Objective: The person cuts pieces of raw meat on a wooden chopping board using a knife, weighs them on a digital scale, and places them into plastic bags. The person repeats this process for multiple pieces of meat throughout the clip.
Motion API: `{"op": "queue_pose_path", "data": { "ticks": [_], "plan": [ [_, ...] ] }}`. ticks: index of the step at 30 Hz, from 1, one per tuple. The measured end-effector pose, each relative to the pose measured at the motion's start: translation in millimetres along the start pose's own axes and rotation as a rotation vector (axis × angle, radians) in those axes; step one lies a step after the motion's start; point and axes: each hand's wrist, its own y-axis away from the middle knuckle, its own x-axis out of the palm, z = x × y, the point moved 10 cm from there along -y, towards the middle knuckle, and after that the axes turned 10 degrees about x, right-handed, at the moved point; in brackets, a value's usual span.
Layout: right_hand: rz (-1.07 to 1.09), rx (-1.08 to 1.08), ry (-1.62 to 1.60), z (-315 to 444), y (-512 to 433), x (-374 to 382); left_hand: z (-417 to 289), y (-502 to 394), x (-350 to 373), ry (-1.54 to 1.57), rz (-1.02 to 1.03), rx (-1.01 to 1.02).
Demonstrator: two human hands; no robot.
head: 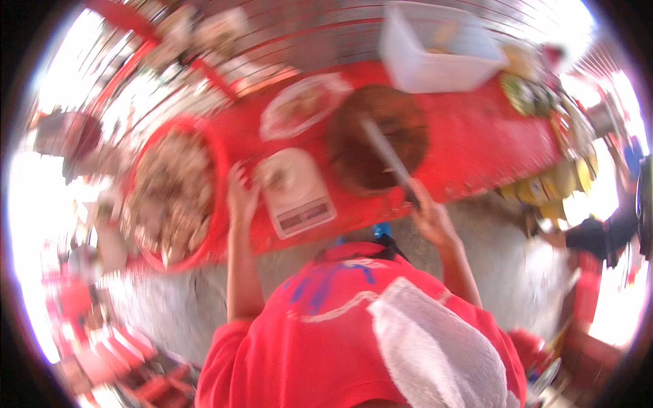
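Note:
In the head view, my right hand (433, 219) grips the dark handle of a long-bladed kitchen knife (386, 148). The blade slants over a round wooden chopping block (352, 153). My left hand (242, 196), fingers spread, is between a red plastic tub (222, 153) and a white digital kitchen scale (301, 188); blur hides whether it touches either. Pale, lumpy pieces that look like meat (171, 199) fill the tub. A small dark patch or item shows on the scale's platform, too blurred to name. Beyond the scale lies a plate or sheet of clear plastic (303, 104) bearing a little food.
A translucent plastic bin (438, 76) stands at the back of the red table (490, 137). Packets and green items (520, 94) crowd its right end, with yellow packets (541, 188) hanging below. Red wire grating runs behind the table. A person's dark sleeve (592, 237) shows at right.

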Motion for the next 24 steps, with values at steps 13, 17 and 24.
{"op": "queue_pose_path", "data": {
  "ticks": [13, 17, 24],
  "plan": [
    [-0.162, 0.132, 0.188, 15.8, -2.7, -3.8, -25.2, 51.1, -34.1, -0.120, 0.053, -0.041],
    [-0.207, 0.035, 0.232, 15.1, -7.7, -0.4, -14.1, 58.1, -38.4, -0.135, 0.077, -0.054],
    [-0.153, 0.145, 0.197, 5.4, -6.8, 1.2, -7.0, 43.2, -18.1, -0.099, 0.044, 0.010]
  ]
}}
